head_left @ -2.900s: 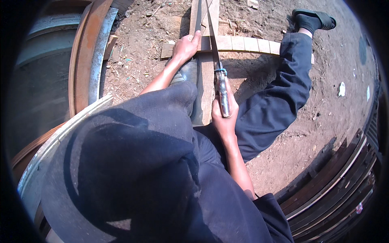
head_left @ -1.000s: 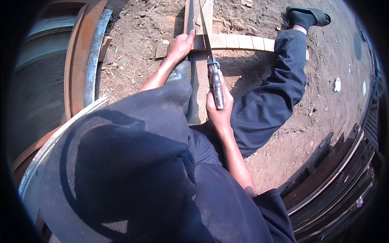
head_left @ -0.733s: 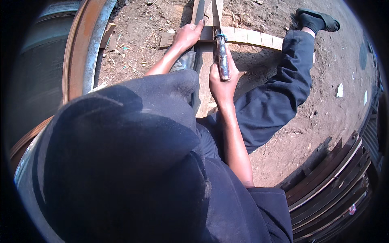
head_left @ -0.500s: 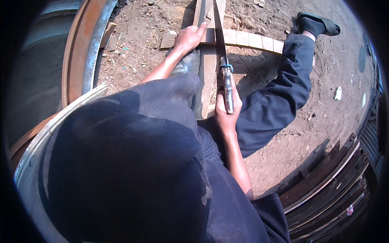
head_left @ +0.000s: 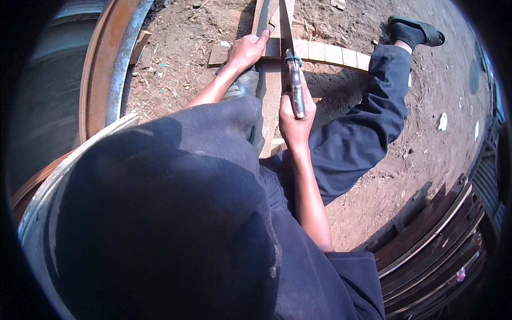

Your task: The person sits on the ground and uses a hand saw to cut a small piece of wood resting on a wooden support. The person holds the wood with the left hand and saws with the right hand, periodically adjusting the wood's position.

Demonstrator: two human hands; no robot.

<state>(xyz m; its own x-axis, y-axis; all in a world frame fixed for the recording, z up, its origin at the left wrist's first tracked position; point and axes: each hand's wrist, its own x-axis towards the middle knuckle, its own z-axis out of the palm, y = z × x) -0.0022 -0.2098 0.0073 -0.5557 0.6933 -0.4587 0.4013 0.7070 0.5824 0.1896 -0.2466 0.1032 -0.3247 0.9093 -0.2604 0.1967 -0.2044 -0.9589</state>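
My right hand (head_left: 296,120) is wrapped round the handle of a handsaw (head_left: 294,80), which has a blue tie near the blade. Its narrow blade (head_left: 286,24) points away from me and passes over a short wooden strip (head_left: 332,54) with several cross lines on it. That strip lies across a longer wooden plank (head_left: 272,98) running away from me. At the strip's left part, my left hand (head_left: 247,52) grips it, thumb stretched toward the blade; the other fingers are partly hidden. My shod foot (head_left: 246,84) is just below this hand.
Curved rusty and pale metal pieces (head_left: 109,69) stand at the left. A stack of dark curved slats (head_left: 432,240) is at the lower right. My other foot, in a dark sandal (head_left: 418,32), rests on the dirt ground (head_left: 453,106), where chips and scraps lie.
My right hand has pushed the saw forward, away from me, so its handle now sits closer to the wooden strip. My left hand stays in the same place on the strip.
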